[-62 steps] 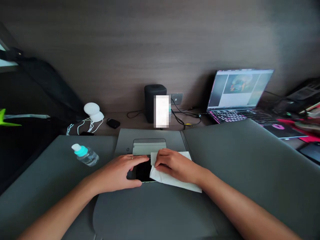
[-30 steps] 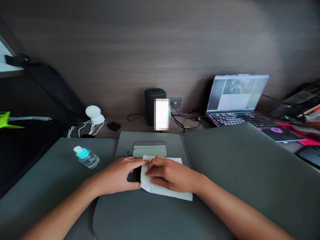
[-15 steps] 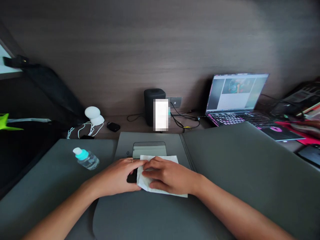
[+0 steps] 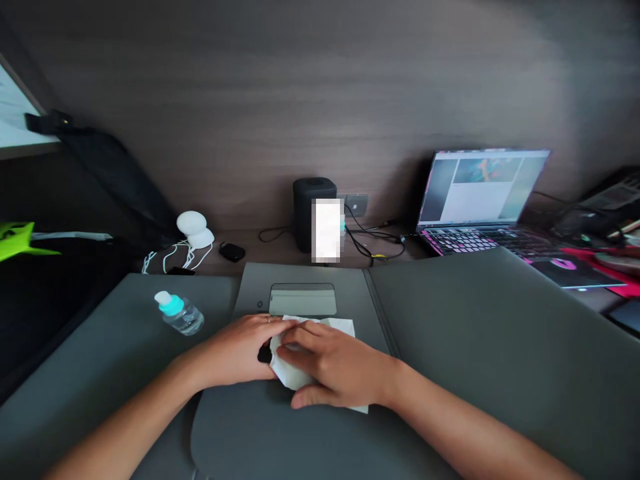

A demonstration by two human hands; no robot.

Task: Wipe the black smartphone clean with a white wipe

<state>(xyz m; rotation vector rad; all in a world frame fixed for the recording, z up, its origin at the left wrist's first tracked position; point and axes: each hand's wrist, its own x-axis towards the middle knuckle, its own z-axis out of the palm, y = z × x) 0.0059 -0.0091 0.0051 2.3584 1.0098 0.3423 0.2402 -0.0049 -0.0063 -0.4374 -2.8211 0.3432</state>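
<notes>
My left hand (image 4: 245,350) grips the left end of a flat black device (image 4: 265,354), with the thumb along the near edge and the fingers at the far side. Most of that device is hidden, so I cannot tell its exact kind. Over it lies a white tissue (image 4: 343,326). My right hand (image 4: 333,363) presses the tissue down with bent fingers, its thumb lying across the near part. Both hands are just in front of a pale screen-like panel (image 4: 303,300) set in the grey mat (image 4: 425,320). A clear bottle with a turquoise collar (image 4: 183,315) lies tilted on the left.
Behind the mat stand a white round-headed device (image 4: 195,230) with cables, a small black case (image 4: 232,252), and a black speaker (image 4: 305,220) partly behind a blurred white patch. An open laptop (image 4: 483,193) stands back right. A black bag (image 4: 110,173) leans at left.
My right hand has slid slightly left and nearer, its thumb now spread toward me. The tissue has shifted and crumpled with it, covering more of the black device. The whole view has shifted slightly.
</notes>
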